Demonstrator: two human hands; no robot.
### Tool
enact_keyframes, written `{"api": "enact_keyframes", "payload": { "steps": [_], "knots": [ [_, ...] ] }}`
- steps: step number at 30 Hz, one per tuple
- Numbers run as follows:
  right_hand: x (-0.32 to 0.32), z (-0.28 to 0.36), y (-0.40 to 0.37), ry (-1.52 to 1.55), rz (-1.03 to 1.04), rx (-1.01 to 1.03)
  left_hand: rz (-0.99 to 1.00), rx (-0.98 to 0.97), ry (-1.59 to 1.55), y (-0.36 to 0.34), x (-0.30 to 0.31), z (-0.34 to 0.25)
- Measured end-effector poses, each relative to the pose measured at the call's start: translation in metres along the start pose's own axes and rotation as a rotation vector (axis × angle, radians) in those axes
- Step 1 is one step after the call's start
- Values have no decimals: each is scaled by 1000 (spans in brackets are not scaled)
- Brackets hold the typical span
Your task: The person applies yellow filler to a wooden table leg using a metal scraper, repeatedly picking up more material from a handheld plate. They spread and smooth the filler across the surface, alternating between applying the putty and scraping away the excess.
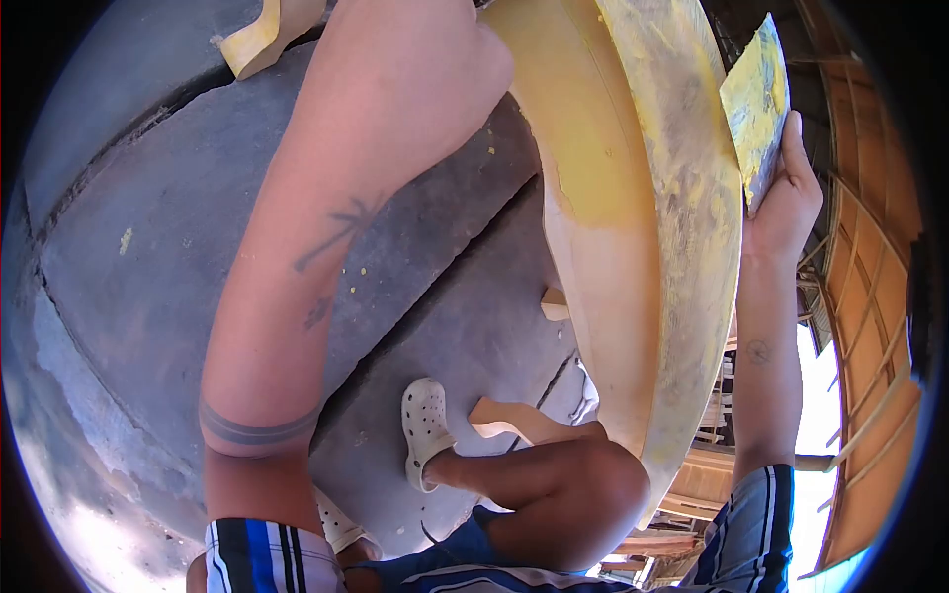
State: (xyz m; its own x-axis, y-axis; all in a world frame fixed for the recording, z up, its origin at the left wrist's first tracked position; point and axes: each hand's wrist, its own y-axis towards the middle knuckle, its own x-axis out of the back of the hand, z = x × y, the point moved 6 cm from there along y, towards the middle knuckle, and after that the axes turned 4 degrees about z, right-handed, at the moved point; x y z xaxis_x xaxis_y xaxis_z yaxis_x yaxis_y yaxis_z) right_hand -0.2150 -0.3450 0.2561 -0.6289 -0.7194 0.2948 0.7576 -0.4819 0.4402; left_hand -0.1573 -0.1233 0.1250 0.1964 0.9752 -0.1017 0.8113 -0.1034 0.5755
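A large curved wooden piece (608,287) runs from the top of the view down past my bent knee. Yellow paste (583,148) covers its upper inner face, with bare pale wood below, and its rounded outer side carries yellow and grey smears. My left hand (425,69) is beside the top of its inner edge, closed like a fist. The fingers are hidden, so I cannot make out what they hold. Beyond the outer side, my right hand (786,203) grips a thin flat board (759,114) smeared with yellow and bluish paste, thumb along its edge.
Grey floor slabs (227,198) with dark gaps lie below, dotted with yellow specks. Curved wooden offcuts (524,420) rest near my white clog (425,420) and at the top left. A small wooden block (555,303) is by the piece. Orange-brown panelling (875,247) stands at right.
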Motion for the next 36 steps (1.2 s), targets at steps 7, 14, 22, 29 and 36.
{"api": "enact_keyframes", "payload": {
  "steps": [7,14,22,29,36],
  "knots": [
    [19,-4,10,8,104,-89,164,99,31,-44,-61,2],
    [9,-6,8,71,82,-64,254,148,-180,-136,-126,-52],
    [10,-11,15,57,208,-72,-49,53,-42,-88,-55,9],
    [-2,-2,6,129,233,-91,-158,-107,177,-108,-105,-1],
    [12,-7,29,21,371,103,-33,28,-7,-215,-174,-49]
  ]
}}
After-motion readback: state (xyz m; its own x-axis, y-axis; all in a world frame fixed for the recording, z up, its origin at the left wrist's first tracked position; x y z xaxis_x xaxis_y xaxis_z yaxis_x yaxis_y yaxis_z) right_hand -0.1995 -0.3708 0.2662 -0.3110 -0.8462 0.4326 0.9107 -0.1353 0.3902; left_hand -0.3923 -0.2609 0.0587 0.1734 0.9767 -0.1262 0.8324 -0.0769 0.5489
